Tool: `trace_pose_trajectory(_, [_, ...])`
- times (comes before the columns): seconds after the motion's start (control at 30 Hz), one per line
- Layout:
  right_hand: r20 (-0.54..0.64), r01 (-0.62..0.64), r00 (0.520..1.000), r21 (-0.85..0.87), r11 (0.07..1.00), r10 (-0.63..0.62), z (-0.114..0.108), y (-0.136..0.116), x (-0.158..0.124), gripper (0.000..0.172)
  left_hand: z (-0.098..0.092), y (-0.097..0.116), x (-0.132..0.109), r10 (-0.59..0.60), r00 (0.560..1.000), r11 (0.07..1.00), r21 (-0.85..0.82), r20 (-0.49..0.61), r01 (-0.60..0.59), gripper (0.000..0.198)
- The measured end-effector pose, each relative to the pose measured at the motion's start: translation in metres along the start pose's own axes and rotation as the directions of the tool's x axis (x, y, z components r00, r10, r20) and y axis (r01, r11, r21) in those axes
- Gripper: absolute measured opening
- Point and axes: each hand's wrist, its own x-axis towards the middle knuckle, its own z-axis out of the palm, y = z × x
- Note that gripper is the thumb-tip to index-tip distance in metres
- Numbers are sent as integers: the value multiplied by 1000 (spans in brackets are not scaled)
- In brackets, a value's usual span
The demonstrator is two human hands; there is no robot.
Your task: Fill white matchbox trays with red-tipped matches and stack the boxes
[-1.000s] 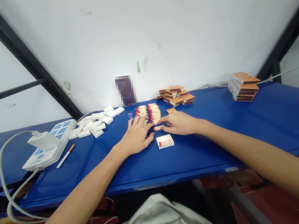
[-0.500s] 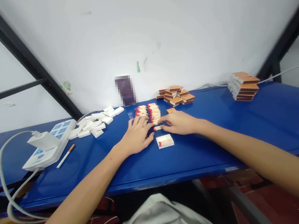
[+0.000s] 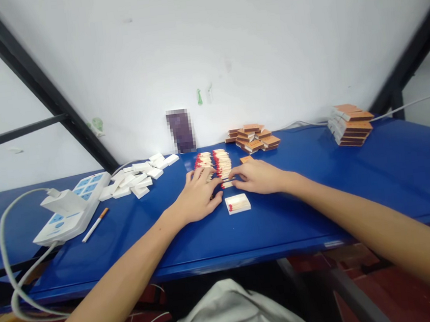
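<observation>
Two rows of red-tipped matches lie on the blue table. My left hand rests palm down at their near end, fingers stretched over the left row. My right hand reaches in from the right and pinches a small bunch of matches at the foot of the right row. Just in front of both hands sits an open white tray holding a few matches.
A heap of empty white trays lies to the left, beside a white power strip with a grey cable and a cigarette. Orange matchbox sleeves are piled behind the matches; another stack stands far right.
Both hands stay in nearly the same place. My right hand's fingertips have closed slightly on the small bunch of matches.
</observation>
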Motion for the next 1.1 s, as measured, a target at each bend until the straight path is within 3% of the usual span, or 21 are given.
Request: trace_pose_trajectory(1.1, [0, 12, 1000, 16, 1000, -12, -1, 0, 0, 30, 5, -3, -1, -59, 998, 995, 82, -33, 61, 42])
